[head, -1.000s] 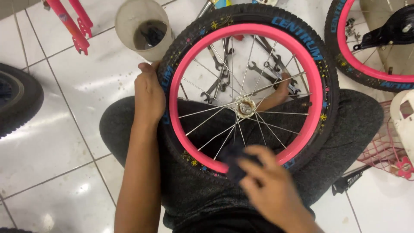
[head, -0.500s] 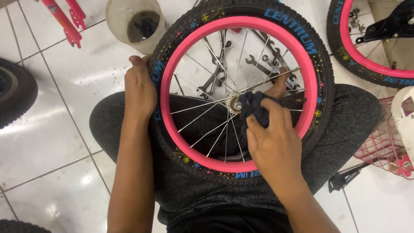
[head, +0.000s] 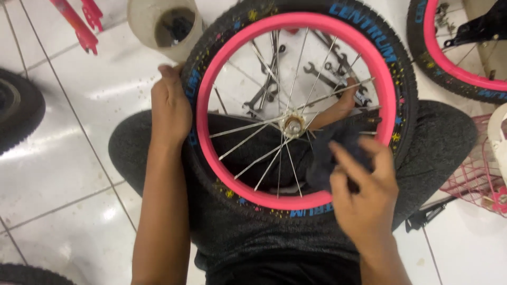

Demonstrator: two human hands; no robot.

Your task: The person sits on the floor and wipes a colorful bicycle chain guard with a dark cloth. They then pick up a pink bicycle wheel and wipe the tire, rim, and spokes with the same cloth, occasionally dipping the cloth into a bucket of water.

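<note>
A small bicycle wheel with a pink rim (head: 211, 79) and black tyre (head: 406, 100) rests across my lap. My left hand (head: 170, 108) grips the tyre on its left side. My right hand (head: 364, 192) holds a dark cloth (head: 330, 155) against the spokes, just right of the silver hub (head: 292, 125). Thin metal spokes fan out from the hub.
Several spanners (head: 322, 68) lie on the white tiled floor behind the wheel. A beige container (head: 165, 26) stands at top left beside a pink frame part (head: 76, 21). Another pink-rimmed wheel (head: 454, 63) sits top right, a pink wire basket (head: 478, 174) at right, a black tyre (head: 18, 113) at left.
My right hand with the cloth moved from the lower rim up to the hub, then slid down and right across the spokes. The left hand kept its grip on the tyre.
</note>
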